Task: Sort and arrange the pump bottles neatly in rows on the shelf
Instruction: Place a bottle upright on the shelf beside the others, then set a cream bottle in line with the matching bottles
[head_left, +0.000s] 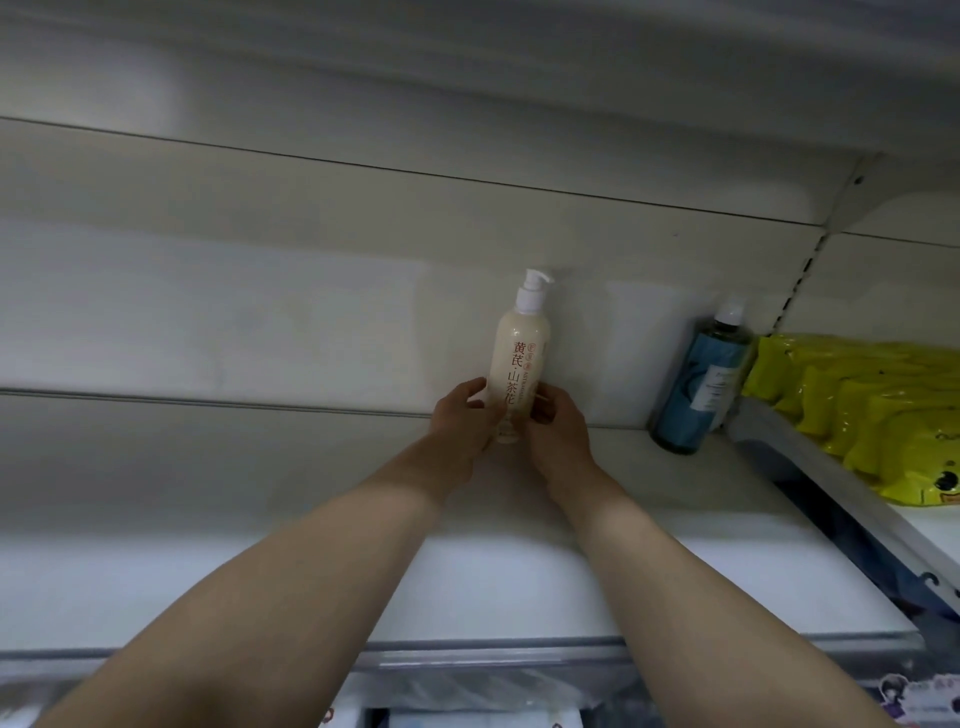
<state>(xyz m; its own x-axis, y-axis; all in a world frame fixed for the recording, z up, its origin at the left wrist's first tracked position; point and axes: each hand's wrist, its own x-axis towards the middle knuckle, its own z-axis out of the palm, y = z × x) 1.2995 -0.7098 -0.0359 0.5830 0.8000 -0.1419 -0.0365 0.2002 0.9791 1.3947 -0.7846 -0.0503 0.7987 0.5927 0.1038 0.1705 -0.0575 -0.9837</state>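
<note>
Both the left hand (462, 415) and right hand (558, 421) curl their fingers around the cream pump bottle (519, 364), apparently steadying it upright at the far shelf (675, 519) back to start a row.

cream pump bottle (521, 358) label "黄芪·山茶花"

Cream pump bottle (521, 358), red lettering; blue bottle (698, 379); yellow packs (852, 410)
</note>
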